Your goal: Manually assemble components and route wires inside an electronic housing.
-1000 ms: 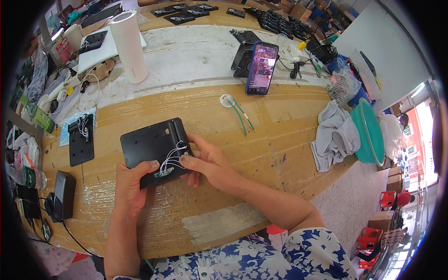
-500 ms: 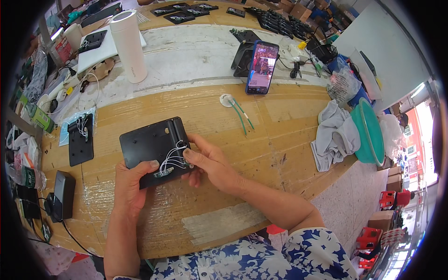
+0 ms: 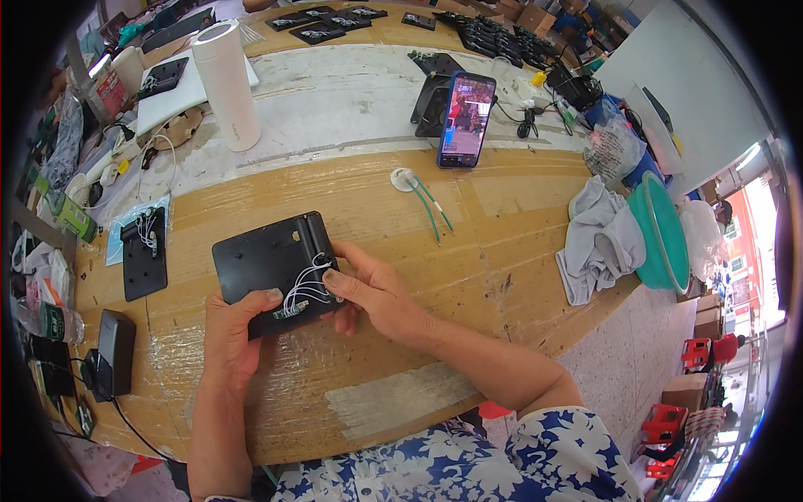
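Over the table [image 3: 468, 326], hands [image 3: 385, 299] partly hide a panel [image 3: 259, 255].

- Black panel [image 3: 258, 249]: smooth plastic by its look, low sheen.
- White wires [image 3: 304, 289] on the panel: smooth, plastic-looking.
- Tabletop [image 3: 335, 191] under the panel: brown and cardboard-like, wrinkled, with glossy streaks.
- Tumbler [image 3: 226, 88] beyond the panel: smooth, matt white.
- Smartphone [image 3: 466, 124] beyond and right of the panel: glossy, glass-like screen.
- Grey cloth [image 3: 600, 243] well right of the panel: crumpled, matt fabric.
- Basin [image 3: 661, 238] farther right of the panel: smooth green plastic.
- Power adapter [image 3: 117, 351] left of the panel: dark, fairly matt plastic.
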### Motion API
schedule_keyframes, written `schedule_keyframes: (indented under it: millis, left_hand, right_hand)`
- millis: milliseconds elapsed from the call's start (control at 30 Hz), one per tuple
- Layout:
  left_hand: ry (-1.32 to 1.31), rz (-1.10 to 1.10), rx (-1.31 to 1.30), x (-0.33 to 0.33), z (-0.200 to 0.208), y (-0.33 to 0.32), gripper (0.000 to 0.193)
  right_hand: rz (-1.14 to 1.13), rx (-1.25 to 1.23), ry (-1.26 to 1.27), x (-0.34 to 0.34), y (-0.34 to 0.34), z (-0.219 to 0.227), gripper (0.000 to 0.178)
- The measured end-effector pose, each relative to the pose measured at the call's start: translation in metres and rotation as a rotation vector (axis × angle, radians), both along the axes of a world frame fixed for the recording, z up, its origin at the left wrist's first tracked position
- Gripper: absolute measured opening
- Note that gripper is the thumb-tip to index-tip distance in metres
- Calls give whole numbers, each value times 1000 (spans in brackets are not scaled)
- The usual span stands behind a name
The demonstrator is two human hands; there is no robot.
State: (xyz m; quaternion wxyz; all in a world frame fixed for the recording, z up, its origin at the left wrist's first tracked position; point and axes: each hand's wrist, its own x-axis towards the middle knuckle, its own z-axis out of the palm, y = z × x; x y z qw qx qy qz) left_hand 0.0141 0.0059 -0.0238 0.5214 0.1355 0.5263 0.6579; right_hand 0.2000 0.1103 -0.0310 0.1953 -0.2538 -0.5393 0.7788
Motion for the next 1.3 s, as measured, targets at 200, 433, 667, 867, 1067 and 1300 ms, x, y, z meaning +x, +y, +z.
schedule_keyframes:
  millis: [200,433,667,867,1067,1300]
  left_hand:
    - [1,8,-8,0,-2,-1,23]
    - [1,12,3,0,-2,0,22]
    - [-4,7,-2,1,0,0,22]
    - [2,6,-3,1,0,-1,22]
    - [4,7,-1,1,0,0,23]
    - [28,15,-17,4,3,0,20]
  right_hand:
    - [-31,-6,29,0,-3,0,62]
    - [-11,-16,28,0,-2,1,61]
    - [-35,15,16,0,-4,1,62]
    - [-34,18,12,1,-4,1,64]
    - [-40,21,5,0,-4,1,63]
    - [-18,18,-11,0,-3,1,64]
